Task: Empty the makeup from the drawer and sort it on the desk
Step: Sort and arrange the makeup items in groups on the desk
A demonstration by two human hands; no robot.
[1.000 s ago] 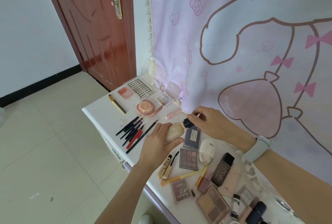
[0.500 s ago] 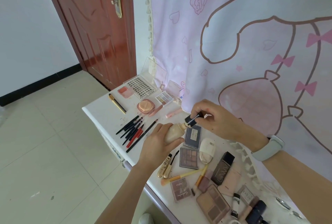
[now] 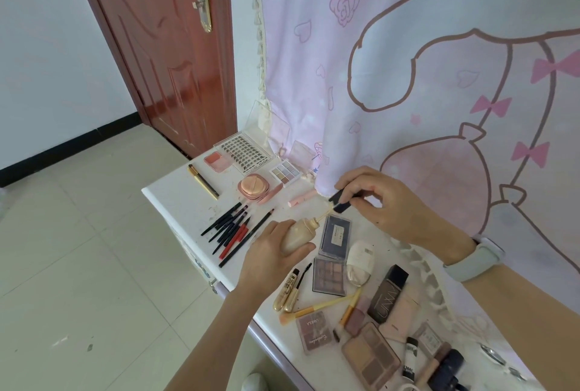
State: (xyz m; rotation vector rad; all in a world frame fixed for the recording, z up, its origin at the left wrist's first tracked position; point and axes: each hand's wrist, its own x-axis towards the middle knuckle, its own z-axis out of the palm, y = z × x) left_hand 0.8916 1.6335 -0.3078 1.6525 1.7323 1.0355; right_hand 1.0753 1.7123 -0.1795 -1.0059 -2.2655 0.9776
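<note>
To the left of the grip, a fan of dark and red pencils (image 3: 233,232) is laid out on the white desk (image 3: 175,199), with a gold pen (image 3: 203,182) beyond it. The beige foundation bottle (image 3: 298,233) is held tilted over the desk edge in the left hand (image 3: 270,260), fingers and thumb curled round its body. Its neck is uncapped, and a thin applicator tip is seen just at the mouth. To the right of the bottle, the black cap (image 3: 340,201) is pinched between thumb and fingers of the right hand (image 3: 386,205), just above and clear of the neck.

The step in hand is judged to be inspection of one item during sorting. Recapping is called for next: the wand must be aligned with the narrow mouth, then the bottle placed with like items.

The bottle appears smooth, rounded and nearly full; spillage is possible while it is tilted open. Palettes (image 3: 329,274) lie below the right hand.
</note>
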